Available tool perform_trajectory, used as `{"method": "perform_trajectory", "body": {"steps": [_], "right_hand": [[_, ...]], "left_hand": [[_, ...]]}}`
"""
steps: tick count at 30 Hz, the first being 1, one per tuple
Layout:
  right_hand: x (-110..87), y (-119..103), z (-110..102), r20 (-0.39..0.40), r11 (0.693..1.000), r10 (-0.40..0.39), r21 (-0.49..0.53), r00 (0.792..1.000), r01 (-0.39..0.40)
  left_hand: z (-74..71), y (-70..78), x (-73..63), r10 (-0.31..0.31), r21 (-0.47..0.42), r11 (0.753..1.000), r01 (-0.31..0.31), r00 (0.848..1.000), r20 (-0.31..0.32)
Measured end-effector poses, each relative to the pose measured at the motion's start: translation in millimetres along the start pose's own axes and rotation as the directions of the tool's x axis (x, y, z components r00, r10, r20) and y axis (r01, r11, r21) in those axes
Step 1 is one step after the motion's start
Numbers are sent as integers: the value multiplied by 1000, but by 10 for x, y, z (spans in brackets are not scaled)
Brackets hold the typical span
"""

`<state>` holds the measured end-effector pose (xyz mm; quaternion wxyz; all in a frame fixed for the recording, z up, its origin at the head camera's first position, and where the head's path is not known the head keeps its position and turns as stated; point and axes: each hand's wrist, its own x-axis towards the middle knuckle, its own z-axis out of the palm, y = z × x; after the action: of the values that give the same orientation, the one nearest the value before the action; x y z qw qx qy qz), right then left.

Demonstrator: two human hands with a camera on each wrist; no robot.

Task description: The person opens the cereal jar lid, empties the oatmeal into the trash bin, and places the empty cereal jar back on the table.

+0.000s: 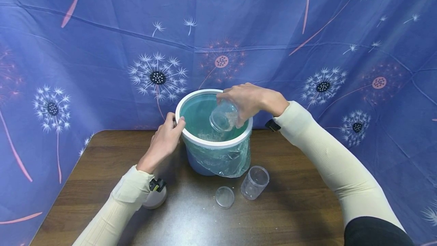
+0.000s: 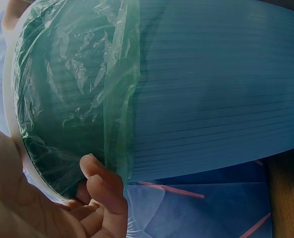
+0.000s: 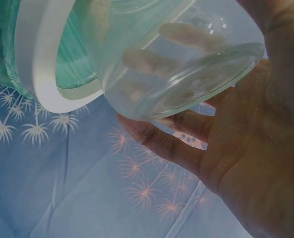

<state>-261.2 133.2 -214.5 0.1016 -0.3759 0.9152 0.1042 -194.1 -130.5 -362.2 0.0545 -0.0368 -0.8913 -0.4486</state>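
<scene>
A blue trash bin [image 1: 199, 164] with a white rim [image 1: 213, 144] and a green plastic liner [image 1: 232, 160] stands on the wooden table. My left hand [image 1: 164, 139] grips the left side of the rim, thumb on top; in the left wrist view its fingers curl below the rim against the liner. Over the bin's right side, my right hand [image 1: 254, 100] holds a clear plastic jar [image 1: 224, 116], tilted with its mouth down into the bin. Its fingers [image 3: 157, 144] show around and through the jar wall. Pale crumbs lie in the bin's bottom.
A second clear jar [image 1: 255, 183] stands open in front of the bin, with a round clear lid [image 1: 224, 197] beside it. A white round object [image 1: 156, 199] sits partly hidden under my left wrist. A blue dandelion-print cloth [image 1: 112, 67] hangs behind the table.
</scene>
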Motion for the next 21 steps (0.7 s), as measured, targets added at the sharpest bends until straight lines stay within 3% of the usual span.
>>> {"method": "perform_trajectory", "body": {"steps": [12,21], "right_hand": [[20,-37,2,-14,999,-9,-52,1000,8],[-44,5,39,-49,1000,-17,-7,999,17]], "left_hand": [[9,5,11,2,5,1000,-2,1000,-1],[3,-3,5,1,4,1000,-1,1000,-3]]}}
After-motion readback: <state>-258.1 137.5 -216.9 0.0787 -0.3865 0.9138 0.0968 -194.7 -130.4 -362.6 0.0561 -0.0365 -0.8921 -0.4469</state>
